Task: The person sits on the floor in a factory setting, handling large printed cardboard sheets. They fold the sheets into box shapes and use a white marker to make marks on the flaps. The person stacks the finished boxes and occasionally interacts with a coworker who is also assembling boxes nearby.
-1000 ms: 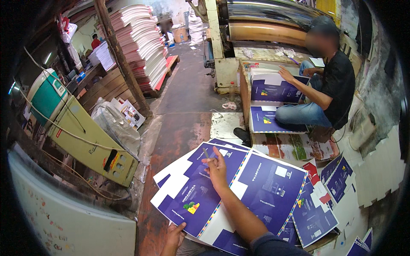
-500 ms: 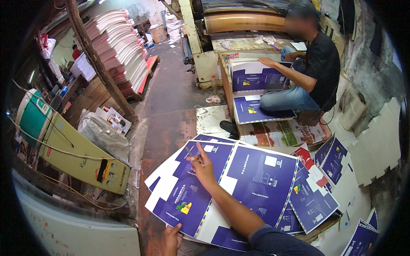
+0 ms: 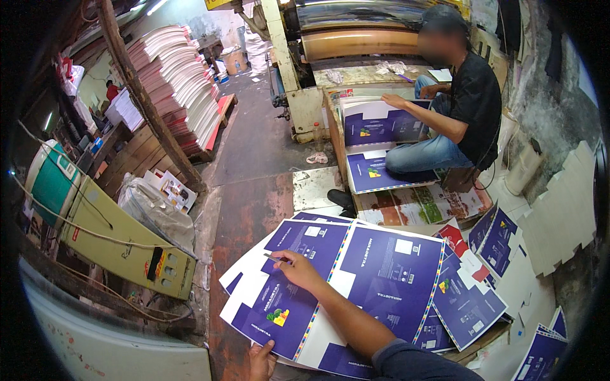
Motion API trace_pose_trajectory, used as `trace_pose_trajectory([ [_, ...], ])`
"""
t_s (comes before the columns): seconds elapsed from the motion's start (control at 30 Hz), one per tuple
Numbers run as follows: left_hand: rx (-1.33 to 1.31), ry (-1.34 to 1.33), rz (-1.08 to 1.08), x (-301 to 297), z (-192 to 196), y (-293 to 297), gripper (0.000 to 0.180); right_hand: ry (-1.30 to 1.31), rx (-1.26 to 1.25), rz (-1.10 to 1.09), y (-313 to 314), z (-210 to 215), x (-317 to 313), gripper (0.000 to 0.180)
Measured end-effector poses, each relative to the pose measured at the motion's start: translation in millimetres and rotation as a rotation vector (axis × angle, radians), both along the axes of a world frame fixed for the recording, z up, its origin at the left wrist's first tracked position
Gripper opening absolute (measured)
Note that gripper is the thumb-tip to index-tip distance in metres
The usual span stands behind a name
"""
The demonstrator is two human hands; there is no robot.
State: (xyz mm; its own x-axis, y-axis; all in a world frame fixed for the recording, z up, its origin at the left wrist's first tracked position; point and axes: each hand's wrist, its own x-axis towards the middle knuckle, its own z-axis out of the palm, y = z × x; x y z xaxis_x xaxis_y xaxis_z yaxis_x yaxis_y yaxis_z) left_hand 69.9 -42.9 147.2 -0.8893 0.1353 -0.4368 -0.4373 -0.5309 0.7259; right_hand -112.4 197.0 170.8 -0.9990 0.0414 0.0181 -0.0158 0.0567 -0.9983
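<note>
A large purple printed cardboard sheet [image 3: 381, 260] with white cut-out areas and a strip of coloured marks lies before me, on top of further sheets. My left hand [image 3: 262, 360] grips its near left edge, thumb on the printed face and fingers underneath. Over the left half of the sheet is my right hand [image 3: 297, 270], its fingers closed on a thin grey blade-like tool [image 3: 272, 257]. That tool points left, above or on the print; whether it touches cannot be made out. Below the hand, a fruit picture [image 3: 277, 317] shows on the sheet.
Ahead on the right, a person [image 3: 467, 108] sits handling similar purple sheets [image 3: 391, 124] beside a large roller machine [image 3: 362, 44]. More printed sheets [image 3: 467, 298] lie at my right. Tall stacks of board [image 3: 175, 76] and a wooden post [image 3: 143, 95] stand left.
My right hand has come down and slightly nearer over the sheet, and its raised index finger is now bent onto the grey tool. My left hand keeps its hold on the edge.
</note>
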Motion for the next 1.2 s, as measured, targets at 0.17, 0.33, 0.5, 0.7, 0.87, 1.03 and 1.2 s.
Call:
trace_pose_trajectory([
  [0.17, 0.011, -0.005, 0.009, 1.6, -3.0, -1.9, 0.047, -0.003, 0.040, 0.011, 0.5, -1.5, 0.6, 0.038],
  [0.33, -0.010, 0.001, 0.010, 1.3, 0.6, 1.8, 0.050, -0.012, -0.412, -0.221, -0.8, -2.4, -7.2, 0.071],
  [0.5, 0.006, 0.033, -0.011, 1.8, 2.5, 2.9, 0.052, 0.024, -0.694, -0.499, 27.6, 11.8, -11.9, 0.086],
  [0.7, -0.115, -0.083, -0.040, 1.6, 16.6, 1.3, 0.057, 0.012, -0.760, -0.406, 30.6, 11.4, -9.9, 0.062],
  [0.87, -0.115, -0.061, -0.019, 3.2, 14.1, 2.6, 0.049, -0.149, -0.607, -0.212, 24.6, 14.1, -3.4, 0.036],
  [1.03, -0.007, 0.041, -0.030, 4.7, -0.6, -0.2, 0.050, -0.146, -0.556, -0.182, 19.8, 15.8, -0.5, 0.033],
  [1.2, -0.019, 0.037, -0.017, 9.5, -1.7, -1.7, 0.049, -0.140, -0.554, -0.170, 17.6, 13.3, 0.6, 0.034],
])
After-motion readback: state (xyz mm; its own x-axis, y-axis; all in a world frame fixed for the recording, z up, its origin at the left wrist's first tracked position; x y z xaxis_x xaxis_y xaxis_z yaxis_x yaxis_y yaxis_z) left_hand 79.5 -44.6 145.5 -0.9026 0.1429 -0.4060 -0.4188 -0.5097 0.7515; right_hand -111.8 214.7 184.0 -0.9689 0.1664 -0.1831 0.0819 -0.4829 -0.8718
